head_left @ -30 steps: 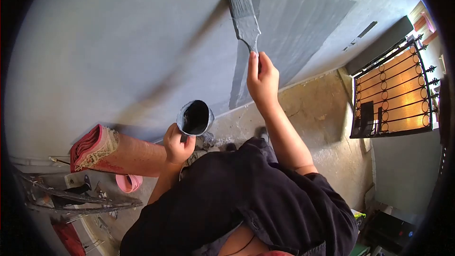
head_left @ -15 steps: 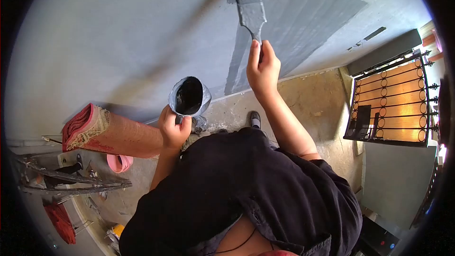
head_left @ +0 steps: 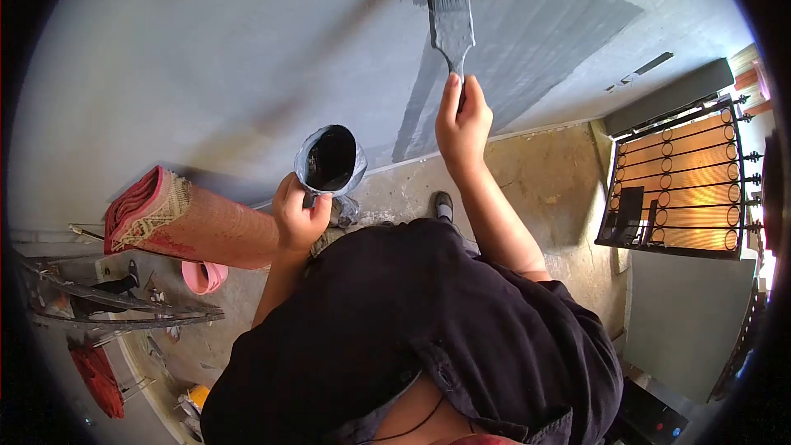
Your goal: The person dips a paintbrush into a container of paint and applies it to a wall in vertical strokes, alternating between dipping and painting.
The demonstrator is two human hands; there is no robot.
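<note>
My right hand (head_left: 464, 125) is closed round the handle of a wide paintbrush (head_left: 451, 21), bristles up. The brush is smeared with grey paint and its bristles are at the wall (head_left: 206, 49), over the edge of a darker grey painted patch (head_left: 535, 33). In my left hand (head_left: 301, 213) is the handle of a paint-streaked jug (head_left: 359, 166), held in front of my chest with its mouth facing up. Its inside looks dark, and the paint level is hard to make out.
A rolled-up carpet (head_left: 214, 227) leans along the wall at the left. Near it are a pink tub (head_left: 203, 277) and dark metal bars (head_left: 124, 313). A black metal grille (head_left: 676, 173) stands at the right. Concrete floor (head_left: 544, 173) lies below the wall.
The paintbrush and my right hand have shifted slightly right and down in view, with the bristles now showing more plainly. The jug stays in my left hand, nearly in place.
</note>
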